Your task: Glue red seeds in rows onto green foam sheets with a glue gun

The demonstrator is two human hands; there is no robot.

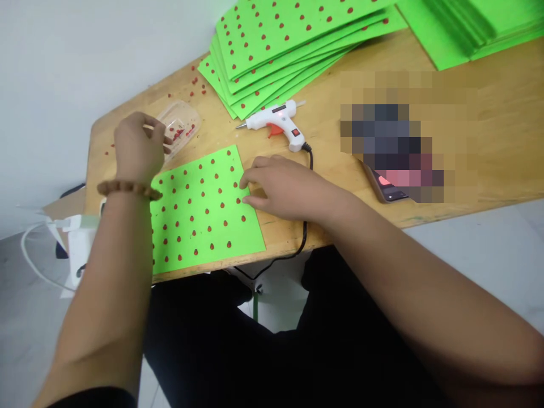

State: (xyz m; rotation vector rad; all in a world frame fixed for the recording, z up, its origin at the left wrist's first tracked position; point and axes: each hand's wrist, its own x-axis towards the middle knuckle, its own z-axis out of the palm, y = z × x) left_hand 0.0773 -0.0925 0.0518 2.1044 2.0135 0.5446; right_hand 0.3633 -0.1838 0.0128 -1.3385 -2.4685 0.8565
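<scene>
A green sheet [204,226] dotted with rows of small red-and-black ladybug-like pieces lies at the table's front edge. My right hand [280,187] rests over its right edge, thumb and forefinger apart, with nothing visible between them. Over the left side of a clear plastic box [187,116] is my left hand [138,141], its fingers loosely bent and apart; I see nothing held in them. Small red pieces [181,135] lie inside the box. Beyond the sheet, a white glue gun [274,116] with a red trigger lies on its side.
Dotted green sheets [272,45] are stacked at the back, with more green sheets [480,28] at the right. Loose red pieces [195,80] lie on the wooden table [331,170]. A black cord [305,232] drops over the front edge. A phone [385,190] lies right, beside a blurred patch.
</scene>
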